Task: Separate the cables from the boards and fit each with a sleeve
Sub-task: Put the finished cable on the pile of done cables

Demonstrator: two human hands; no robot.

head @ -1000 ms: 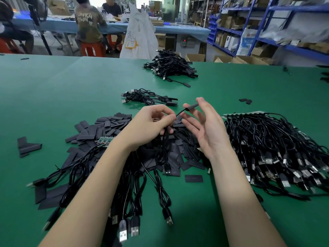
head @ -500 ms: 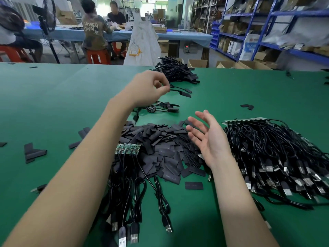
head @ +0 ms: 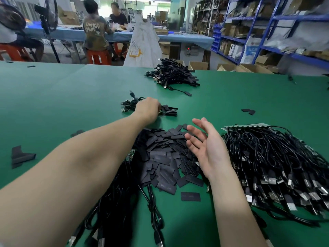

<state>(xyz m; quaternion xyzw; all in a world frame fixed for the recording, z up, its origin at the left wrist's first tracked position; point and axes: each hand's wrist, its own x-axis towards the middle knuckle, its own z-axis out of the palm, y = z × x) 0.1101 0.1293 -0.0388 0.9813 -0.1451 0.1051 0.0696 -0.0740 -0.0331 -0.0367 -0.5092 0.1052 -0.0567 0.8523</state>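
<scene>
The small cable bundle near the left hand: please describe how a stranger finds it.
On the green table, look past the sleeve heap. The left hand rests on the small cable bundle. It is the smallest cable pile.

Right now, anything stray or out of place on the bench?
A few sleeve pieces lie apart from the main sleeve pile: two by the left edge, one beside the left forearm, a pair far right. One sleeved cable trails off the far heap. No damage visible.
</scene>
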